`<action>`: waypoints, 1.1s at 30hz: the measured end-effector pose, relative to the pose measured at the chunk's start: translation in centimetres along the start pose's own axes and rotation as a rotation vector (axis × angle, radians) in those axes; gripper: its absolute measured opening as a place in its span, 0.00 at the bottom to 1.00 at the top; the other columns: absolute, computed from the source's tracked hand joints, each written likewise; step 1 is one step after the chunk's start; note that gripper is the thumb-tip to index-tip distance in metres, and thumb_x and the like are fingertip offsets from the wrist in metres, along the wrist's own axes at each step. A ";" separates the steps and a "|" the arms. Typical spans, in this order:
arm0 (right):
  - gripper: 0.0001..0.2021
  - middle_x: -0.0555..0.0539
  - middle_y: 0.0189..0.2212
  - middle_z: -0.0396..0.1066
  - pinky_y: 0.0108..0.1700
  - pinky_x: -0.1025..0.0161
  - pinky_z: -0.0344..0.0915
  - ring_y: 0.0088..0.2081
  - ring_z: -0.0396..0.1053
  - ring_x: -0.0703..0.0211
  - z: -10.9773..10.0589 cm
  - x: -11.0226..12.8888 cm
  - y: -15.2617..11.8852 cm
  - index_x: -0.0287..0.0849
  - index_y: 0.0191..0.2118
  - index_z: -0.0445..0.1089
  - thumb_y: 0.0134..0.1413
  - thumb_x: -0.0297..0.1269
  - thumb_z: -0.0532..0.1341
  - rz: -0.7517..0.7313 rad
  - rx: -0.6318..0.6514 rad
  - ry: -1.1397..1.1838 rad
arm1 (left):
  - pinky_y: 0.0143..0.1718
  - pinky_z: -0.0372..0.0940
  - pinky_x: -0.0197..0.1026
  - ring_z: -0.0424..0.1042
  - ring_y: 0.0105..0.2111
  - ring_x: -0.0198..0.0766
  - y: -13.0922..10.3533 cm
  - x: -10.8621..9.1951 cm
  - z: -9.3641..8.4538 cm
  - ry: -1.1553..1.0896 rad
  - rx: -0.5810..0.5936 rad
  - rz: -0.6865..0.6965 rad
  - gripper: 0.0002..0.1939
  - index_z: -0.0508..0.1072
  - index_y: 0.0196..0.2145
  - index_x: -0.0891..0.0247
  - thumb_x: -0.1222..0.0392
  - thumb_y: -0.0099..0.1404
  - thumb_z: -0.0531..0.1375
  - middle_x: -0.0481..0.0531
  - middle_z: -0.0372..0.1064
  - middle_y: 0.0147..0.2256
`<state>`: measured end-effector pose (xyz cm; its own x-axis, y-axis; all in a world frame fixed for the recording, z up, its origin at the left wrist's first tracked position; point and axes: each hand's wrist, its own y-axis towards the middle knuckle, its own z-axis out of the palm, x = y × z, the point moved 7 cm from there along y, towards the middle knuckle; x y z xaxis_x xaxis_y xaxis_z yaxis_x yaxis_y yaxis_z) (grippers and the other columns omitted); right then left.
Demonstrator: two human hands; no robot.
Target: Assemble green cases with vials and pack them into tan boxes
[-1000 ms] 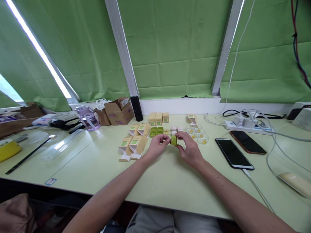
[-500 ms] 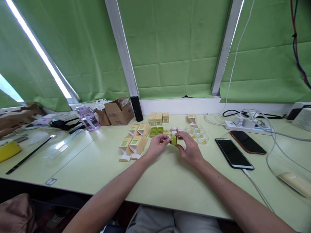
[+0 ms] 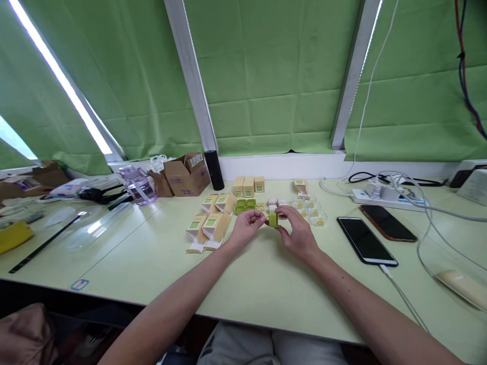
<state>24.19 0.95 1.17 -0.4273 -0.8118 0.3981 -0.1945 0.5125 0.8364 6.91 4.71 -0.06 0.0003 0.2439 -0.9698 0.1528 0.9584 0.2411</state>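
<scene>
My right hand (image 3: 299, 234) grips a small green square plastic case (image 3: 273, 219) between thumb and fingers, just above the table. My left hand (image 3: 248, 228) is closed in a pinch at the left side of that case. Whatever its fingertips hold is too small to make out. Just behind the hands lie several green open cases (image 3: 245, 205), some small yellowish pieces (image 3: 260, 207) and small white pieces (image 3: 272, 203). To the right is a clear tray of round cups (image 3: 316, 218) with yellow bits inside, partly hidden by my right hand.
Several opened cream cartons (image 3: 216, 226) stand left of my hands; closed ones (image 3: 248, 186) stand behind. Two phones (image 3: 367, 239), a power strip (image 3: 393, 199) and loose cables are on the right. A purple bottle (image 3: 137, 185), cardboard box (image 3: 187, 175) and black cylinder (image 3: 214, 170) stand back left.
The green case has turned slightly in my right hand; both hands stay nearly in place. At the far left edge, the brown bag and the yellow item have shifted a little.
</scene>
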 end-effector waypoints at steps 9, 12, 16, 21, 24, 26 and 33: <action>0.23 0.39 0.54 0.73 0.54 0.44 0.79 0.55 0.74 0.44 -0.1 -0.2 0.0 0.48 0.59 0.66 0.60 0.25 0.60 0.014 -0.009 0.018 | 0.45 0.71 0.43 0.79 0.36 0.41 0.1 0.0 -0.1 -0.050 0.009 -0.003 0.21 0.76 0.33 0.65 0.45 0.56 0.75 0.55 0.80 0.32; 0.23 0.39 0.54 0.72 0.54 0.43 0.79 0.56 0.73 0.44 -0.1 -0.1 0.1 0.48 0.60 0.65 0.60 0.25 0.60 0.019 -0.005 0.008 | 0.46 0.71 0.44 0.80 0.36 0.42 0.1 0.1 -0.1 -0.044 0.009 0.005 0.20 0.76 0.33 0.65 0.46 0.57 0.74 0.55 0.81 0.33; 0.25 0.38 0.55 0.72 0.55 0.42 0.77 0.58 0.72 0.42 -0.4 0.2 0.2 0.49 0.61 0.64 0.60 0.26 0.61 0.013 -0.004 -0.040 | 0.47 0.71 0.46 0.80 0.41 0.45 0.0 -0.2 -0.6 0.050 -0.028 0.043 0.17 0.77 0.39 0.65 0.48 0.63 0.70 0.57 0.81 0.37; 0.27 0.37 0.56 0.68 0.54 0.43 0.78 0.57 0.72 0.42 -0.5 0.4 0.2 0.49 0.63 0.63 0.60 0.25 0.59 0.020 0.011 -0.062 | 0.53 0.68 0.52 0.73 0.53 0.49 -0.8 -1.9 -1.0 0.404 -0.097 0.249 0.15 0.77 0.51 0.60 0.59 0.67 0.65 0.58 0.80 0.45; 0.27 0.37 0.57 0.68 0.54 0.44 0.78 0.58 0.72 0.43 -0.4 0.6 0.2 0.49 0.65 0.62 0.62 0.25 0.58 -0.012 0.024 -0.073 | 0.59 0.66 0.56 0.64 0.60 0.51 -1.5 -3.0 -0.3 0.519 -0.065 0.408 0.22 0.74 0.56 0.57 0.63 0.65 0.66 0.57 0.77 0.52; 0.26 0.37 0.56 0.69 0.54 0.45 0.78 0.59 0.71 0.43 -0.2 0.7 0.2 0.48 0.65 0.61 0.63 0.25 0.58 -0.047 0.033 -0.078 | 0.61 0.65 0.58 0.61 0.60 0.52 -1.9 -3.3 0.2 0.574 -0.038 0.460 0.24 0.73 0.58 0.56 0.63 0.65 0.67 0.57 0.74 0.55; 0.15 0.36 0.54 0.72 0.50 0.49 0.79 0.55 0.74 0.44 -0.2 1.6 0.2 0.46 0.55 0.68 0.66 0.26 0.57 -0.191 0.030 -0.184 | 0.61 0.64 0.60 0.60 0.60 0.53 -2.2 -3.5 0.7 0.666 -0.023 0.555 0.24 0.73 0.58 0.54 0.61 0.65 0.68 0.57 0.73 0.53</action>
<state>23.59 -0.29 2.09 -0.5327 -0.8317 0.1565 -0.3122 0.3650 0.8771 7.27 1.69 2.74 -0.5111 0.7064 -0.4896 0.2824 0.6760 0.6806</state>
